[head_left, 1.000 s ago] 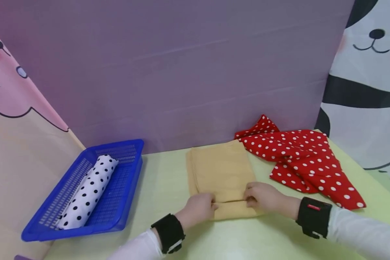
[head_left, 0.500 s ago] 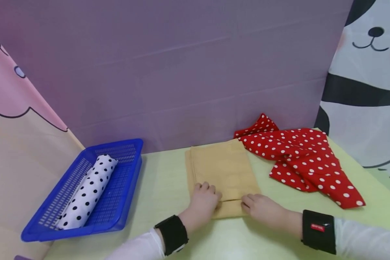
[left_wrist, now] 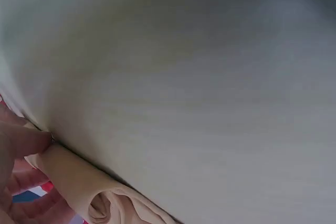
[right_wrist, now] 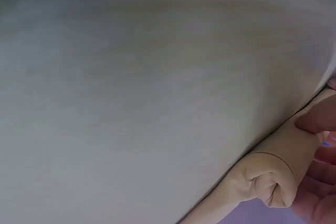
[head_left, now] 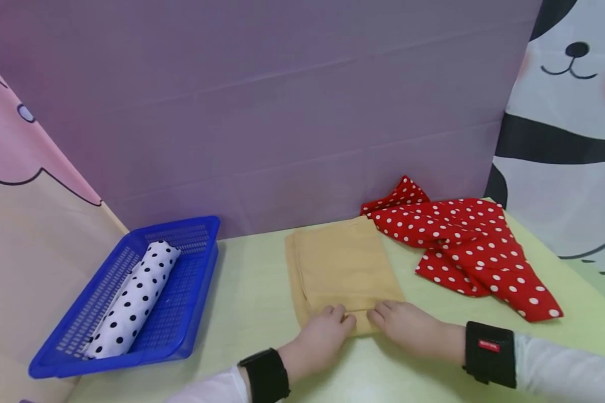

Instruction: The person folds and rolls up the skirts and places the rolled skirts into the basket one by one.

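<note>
A yellow-beige cloth [head_left: 345,263], folded into a flat rectangle, lies on the table with its near end turned up into a roll. My left hand [head_left: 325,338] grips the left part of that roll, fingers over the top. Close to its right, my right hand [head_left: 408,327] holds the other part. In the left wrist view the thumb and fingers lie on either side of the rolled end [left_wrist: 79,177], whose coiled layers show at the tip. The right wrist view also shows a coiled roll end [right_wrist: 268,177] beside the right hand's thumb and fingers.
On the left stands a blue plastic basket [head_left: 176,336] with a rolled white cloth with black dots [head_left: 133,299] in it. A crumpled red cloth with white dots [head_left: 464,240] lies at the right, its corner near the yellow cloth. A purple curtain [head_left: 282,112] hangs behind the table.
My left hand went forward over the cloth, then came back toward the near edge and right. My right hand shifted slightly nearer and left, so the two hands are closer together.
</note>
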Demonstrator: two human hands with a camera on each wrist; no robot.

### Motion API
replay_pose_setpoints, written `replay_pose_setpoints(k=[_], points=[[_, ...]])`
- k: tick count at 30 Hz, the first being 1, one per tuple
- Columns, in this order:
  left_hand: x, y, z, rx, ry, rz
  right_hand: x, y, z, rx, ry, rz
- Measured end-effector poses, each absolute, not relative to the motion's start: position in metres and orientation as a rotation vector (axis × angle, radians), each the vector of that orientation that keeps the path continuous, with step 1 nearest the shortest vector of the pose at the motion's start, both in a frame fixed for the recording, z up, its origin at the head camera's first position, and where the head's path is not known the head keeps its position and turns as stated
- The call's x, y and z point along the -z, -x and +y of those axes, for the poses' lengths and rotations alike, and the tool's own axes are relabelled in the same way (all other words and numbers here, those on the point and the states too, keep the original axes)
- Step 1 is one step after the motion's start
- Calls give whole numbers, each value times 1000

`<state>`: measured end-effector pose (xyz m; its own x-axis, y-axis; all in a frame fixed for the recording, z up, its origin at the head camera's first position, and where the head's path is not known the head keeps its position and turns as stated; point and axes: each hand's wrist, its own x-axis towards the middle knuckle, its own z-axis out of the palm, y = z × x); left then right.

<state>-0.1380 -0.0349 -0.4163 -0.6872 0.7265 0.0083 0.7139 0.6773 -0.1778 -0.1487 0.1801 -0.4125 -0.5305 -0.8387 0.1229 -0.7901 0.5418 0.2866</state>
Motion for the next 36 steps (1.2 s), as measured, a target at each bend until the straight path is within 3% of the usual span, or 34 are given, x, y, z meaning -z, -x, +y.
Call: replay_pose_setpoints(k=[12, 24, 28, 36], points=[[404, 164, -35, -175, 1230, -2791, 411, 176, 187, -234, -1325, -2743], [404, 175, -35, 354, 1068, -3057, 403, 194, 190, -753, -1367, -3063], [400, 188, -34, 552, 982, -3185, 405, 190, 181, -548, -1288, -2899], [400, 198, -30, 681, 887, -3292, 418, 144, 165, 524, -1247, -2324]])
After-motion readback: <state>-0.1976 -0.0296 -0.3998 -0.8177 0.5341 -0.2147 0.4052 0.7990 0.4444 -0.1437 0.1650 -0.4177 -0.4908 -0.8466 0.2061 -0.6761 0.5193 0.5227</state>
